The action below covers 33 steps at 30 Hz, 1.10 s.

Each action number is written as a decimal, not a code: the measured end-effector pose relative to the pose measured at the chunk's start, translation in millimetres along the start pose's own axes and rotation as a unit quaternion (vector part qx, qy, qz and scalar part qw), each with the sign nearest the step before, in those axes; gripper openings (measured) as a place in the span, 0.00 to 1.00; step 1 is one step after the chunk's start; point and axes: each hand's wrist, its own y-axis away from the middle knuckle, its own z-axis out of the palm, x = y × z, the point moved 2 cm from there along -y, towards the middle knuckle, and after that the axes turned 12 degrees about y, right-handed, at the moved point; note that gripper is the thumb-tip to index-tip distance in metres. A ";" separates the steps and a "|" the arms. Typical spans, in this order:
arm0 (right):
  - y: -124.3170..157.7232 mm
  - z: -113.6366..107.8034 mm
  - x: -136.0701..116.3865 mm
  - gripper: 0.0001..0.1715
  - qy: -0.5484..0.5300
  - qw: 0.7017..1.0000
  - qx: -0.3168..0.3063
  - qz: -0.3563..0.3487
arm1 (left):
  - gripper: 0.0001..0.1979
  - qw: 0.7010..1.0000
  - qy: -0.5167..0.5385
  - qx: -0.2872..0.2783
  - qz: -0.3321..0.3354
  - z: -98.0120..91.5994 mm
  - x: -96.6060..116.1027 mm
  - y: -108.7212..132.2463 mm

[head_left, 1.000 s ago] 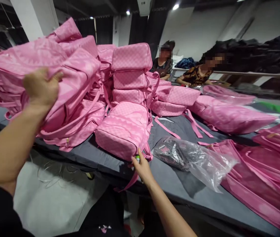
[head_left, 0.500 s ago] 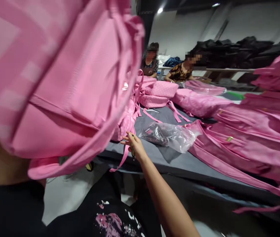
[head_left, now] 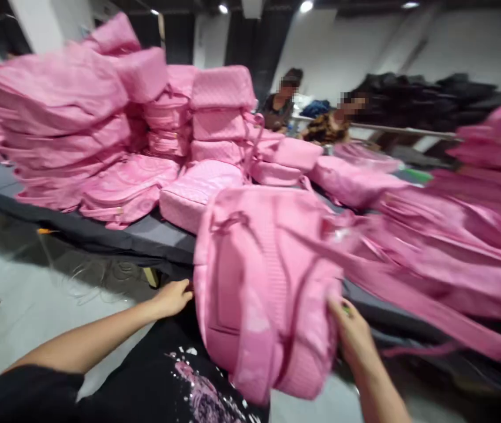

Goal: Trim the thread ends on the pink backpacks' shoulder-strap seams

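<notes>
A pink backpack [head_left: 250,276] is in front of me at the table's edge, its straps facing me, slightly blurred. My right hand [head_left: 350,323] grips its right side, the fingers partly hidden behind it. A small green object [head_left: 346,308] shows at that hand, too little visible to name. My left hand [head_left: 173,299] is at the backpack's left edge with fingers curled together. Whether its fingertips pinch the fabric or only rest beside it is unclear. A long pink strap [head_left: 400,288] stretches across the table to the right of the backpack.
Stacked pink backpacks [head_left: 69,111] fill the left of the grey table [head_left: 144,235]; more pink bags [head_left: 462,241] lie at right. Two people [head_left: 327,126] work across the table. Black bundles [head_left: 427,103] are piled behind. Cables [head_left: 96,279] lie on the floor at left.
The backpack has come down from high at my left to in front of me. My right hand has moved from over the table onto its side. My left hand has come into view.
</notes>
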 end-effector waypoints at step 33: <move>49.9 37.6 -23.7 0.32 0.281 0.960 0.011 -0.001 | 0.18 0.716 -0.210 -0.447 0.493 282.6 60.8 -207.9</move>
